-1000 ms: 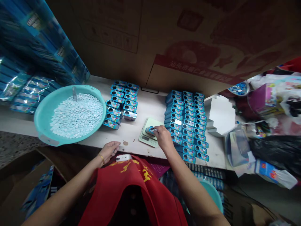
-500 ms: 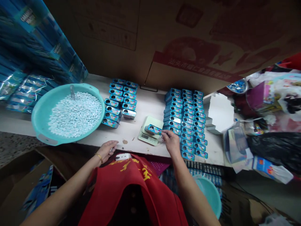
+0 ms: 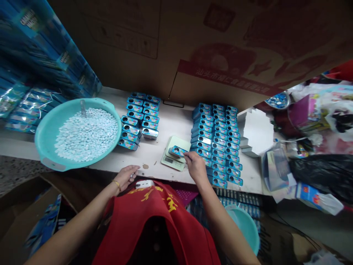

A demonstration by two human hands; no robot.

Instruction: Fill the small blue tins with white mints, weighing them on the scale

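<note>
A small blue rectangular tin point(image 3: 178, 151) lies on a pale green digital kitchen scale point(image 3: 172, 158), and my right hand point(image 3: 195, 165) pinches its right end. My left hand point(image 3: 125, 177), fingers slightly curled, rests at the front edge of the white table point(image 3: 162, 129) and holds nothing. Two blocks of similar blue tins stand in rows, one point(image 3: 139, 117) left of the scale and one point(image 3: 216, 147) to its right. A turquoise basin point(image 3: 46, 145) holds a heap of pale blue mints point(image 3: 85, 136) with a clear scoop point(image 3: 83, 108) among them.
Cartons of blue packets point(image 3: 46, 62) stack along the left. A large cardboard box point(image 3: 220, 62) overhangs the back of the table. White folded card point(image 3: 256, 132), a black bag point(image 3: 320, 175) and mixed packaging lie to the right. A second turquoise basin point(image 3: 244, 228) sits below the table.
My right hand has moved left from beside the tin and now grips the tin's right end. The view has shifted slightly. My left hand has barely moved.
</note>
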